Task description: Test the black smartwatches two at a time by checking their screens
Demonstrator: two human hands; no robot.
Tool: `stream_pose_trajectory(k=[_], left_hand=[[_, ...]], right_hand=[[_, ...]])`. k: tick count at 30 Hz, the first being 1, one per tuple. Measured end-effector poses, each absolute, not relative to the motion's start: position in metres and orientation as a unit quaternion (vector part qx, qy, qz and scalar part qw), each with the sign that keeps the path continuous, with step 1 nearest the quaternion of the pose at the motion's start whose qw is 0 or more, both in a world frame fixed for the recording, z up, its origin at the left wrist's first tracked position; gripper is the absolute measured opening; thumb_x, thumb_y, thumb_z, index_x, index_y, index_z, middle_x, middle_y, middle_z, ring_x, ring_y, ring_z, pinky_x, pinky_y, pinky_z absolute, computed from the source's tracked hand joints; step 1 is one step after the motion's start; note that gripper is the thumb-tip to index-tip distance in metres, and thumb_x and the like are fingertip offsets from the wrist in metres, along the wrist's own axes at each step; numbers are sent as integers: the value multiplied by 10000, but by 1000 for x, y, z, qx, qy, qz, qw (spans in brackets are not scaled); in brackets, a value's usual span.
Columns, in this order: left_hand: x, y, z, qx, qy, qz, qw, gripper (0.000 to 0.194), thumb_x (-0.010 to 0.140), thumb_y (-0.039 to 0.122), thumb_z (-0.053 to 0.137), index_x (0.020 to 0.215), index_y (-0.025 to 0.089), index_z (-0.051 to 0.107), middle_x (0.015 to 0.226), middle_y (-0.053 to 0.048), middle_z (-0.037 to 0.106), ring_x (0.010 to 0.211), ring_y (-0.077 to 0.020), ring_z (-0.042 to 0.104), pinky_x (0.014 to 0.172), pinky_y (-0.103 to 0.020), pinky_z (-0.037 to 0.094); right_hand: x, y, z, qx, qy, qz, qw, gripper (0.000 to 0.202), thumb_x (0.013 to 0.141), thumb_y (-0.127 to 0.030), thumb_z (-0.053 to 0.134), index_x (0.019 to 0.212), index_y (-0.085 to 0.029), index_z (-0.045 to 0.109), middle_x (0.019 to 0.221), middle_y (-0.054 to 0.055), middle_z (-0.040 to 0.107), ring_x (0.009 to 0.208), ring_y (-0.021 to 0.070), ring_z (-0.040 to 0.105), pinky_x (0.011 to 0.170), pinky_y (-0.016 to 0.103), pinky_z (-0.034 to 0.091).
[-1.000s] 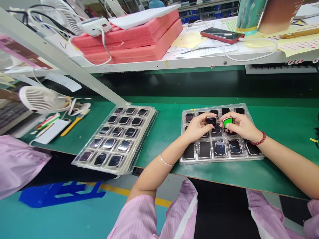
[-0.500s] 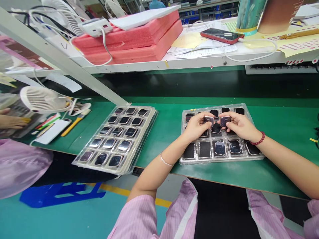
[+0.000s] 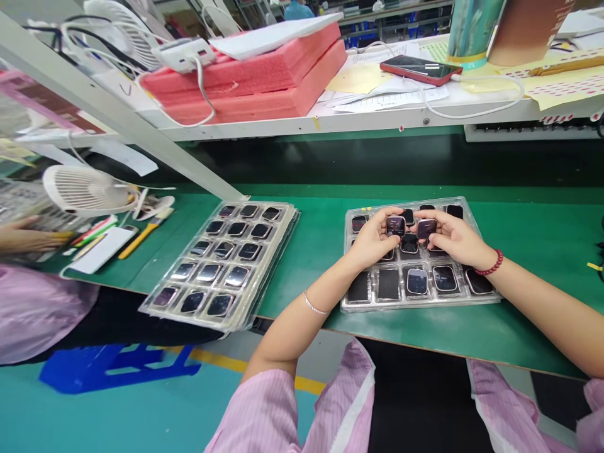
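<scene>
My left hand (image 3: 376, 240) is closed on a smartwatch case (image 3: 395, 226), a rounded square with a dark glass face, held between thumb and fingers. A second smartwatch case (image 3: 426, 229) is pinched in my right hand (image 3: 455, 239). Both are held up side by side, faces toward me, above a clear plastic tray (image 3: 372, 306). More dark-faced cases sit in the tray's pockets, among them one at the front (image 3: 417, 281). Two front-left pockets show only a flat dark surface. My hands cover part of the tray's middle and back rows.
A stack of clear trays (image 3: 255, 302) filled with similar cases stands to the left. Beyond it lie a yellow-handled brush (image 3: 140, 241), a white fan (image 3: 85, 190) and a co-worker's hand (image 3: 28, 238). The shelf above holds red foam blocks (image 3: 245, 82) and a phone (image 3: 419, 69).
Both smartwatch cases have tilted slightly in my fingers, so their faces catch the light differently. My arms stay almost in place. The co-worker's hand at far left has shifted.
</scene>
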State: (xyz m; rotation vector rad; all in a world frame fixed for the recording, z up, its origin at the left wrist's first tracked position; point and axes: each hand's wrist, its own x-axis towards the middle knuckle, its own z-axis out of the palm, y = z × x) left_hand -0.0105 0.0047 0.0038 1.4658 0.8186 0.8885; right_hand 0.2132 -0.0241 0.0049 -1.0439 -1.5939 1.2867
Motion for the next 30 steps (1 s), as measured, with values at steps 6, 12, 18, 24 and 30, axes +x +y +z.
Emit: stream_pose_trajectory(k=[6,12,18,24,30], left_hand=[[-10,5,4,609,348,383,600,641,695,119,716,1298,202,517,1150,-85,694,1098,-214,688,857,-278,534],[-12,10,2,557,323,401,653,740,657,180,837,1319,216,508,1066,-57,716,951,-173,720,797,-251,550],[-19,20,8,424,304,377,765,510,834,465,747,1219,155,624,1069,-117,762,748,-140,734,542,-178,493],[-22,28,13,320,301,340,832,639,995,653,365,1067,101,680,923,-144,782,643,-135,722,475,-175,485],[-22,23,7,408,306,359,782,462,829,449,760,1142,137,625,993,-118,774,690,-130,725,535,-173,497]], right_hand=[[213,-24,4,-392,-640,514,416,623,790,-174,674,1390,-259,532,1337,111,650,1141,265,685,898,418,624],[215,-22,-2,-405,-611,521,437,633,793,-232,755,1377,-274,513,1289,106,658,1026,225,710,787,336,635],[222,-17,7,-400,-494,636,436,498,883,-566,693,1220,-205,630,1051,116,772,720,201,749,624,313,635],[228,-12,18,-387,-409,715,413,650,963,-724,397,1065,-156,696,989,163,797,683,223,760,563,313,626],[228,-13,16,-377,-420,711,419,434,877,-579,677,1075,-195,647,1059,139,787,727,211,762,576,302,634]])
